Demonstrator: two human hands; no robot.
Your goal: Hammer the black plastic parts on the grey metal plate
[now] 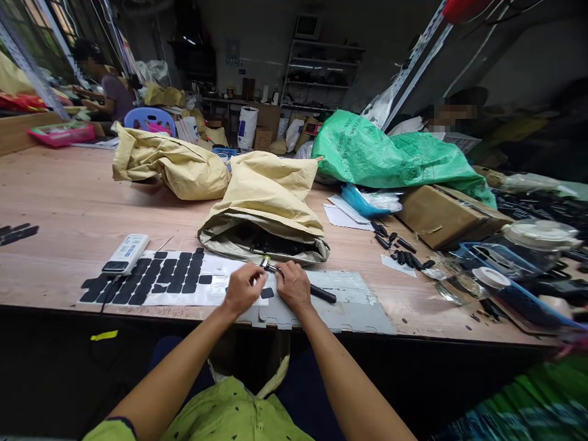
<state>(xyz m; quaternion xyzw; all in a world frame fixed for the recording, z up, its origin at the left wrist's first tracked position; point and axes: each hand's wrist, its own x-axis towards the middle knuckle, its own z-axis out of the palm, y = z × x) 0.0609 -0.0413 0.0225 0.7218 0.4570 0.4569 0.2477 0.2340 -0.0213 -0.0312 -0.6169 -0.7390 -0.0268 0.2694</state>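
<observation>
A small hammer with a black grip (pixel 323 294) and a shiny, partly yellow head (pixel 265 262) lies across the front of the table. My right hand (pixel 294 285) is closed over its shaft, so the middle of it is hidden. My left hand (pixel 244 286) is pinched beside the hammer head; whatever is between its fingertips is too small to make out. Under my hands is a grey board (pixel 340 282). A black rounded piece (pixel 267 293) lies between my hands. To the left, several similar black pieces (pixel 177 272) sit in rows on a white sheet.
Behind my hands, an open beige sack (pixel 275 190) shows dark contents. A white device (pixel 126 254) stands at left. Black parts (pixel 404 254), a cardboard box (pixel 448 214), a green sack (pixel 390 153) and a clear jar (pixel 537 242) occupy the right. Two people sit farther back.
</observation>
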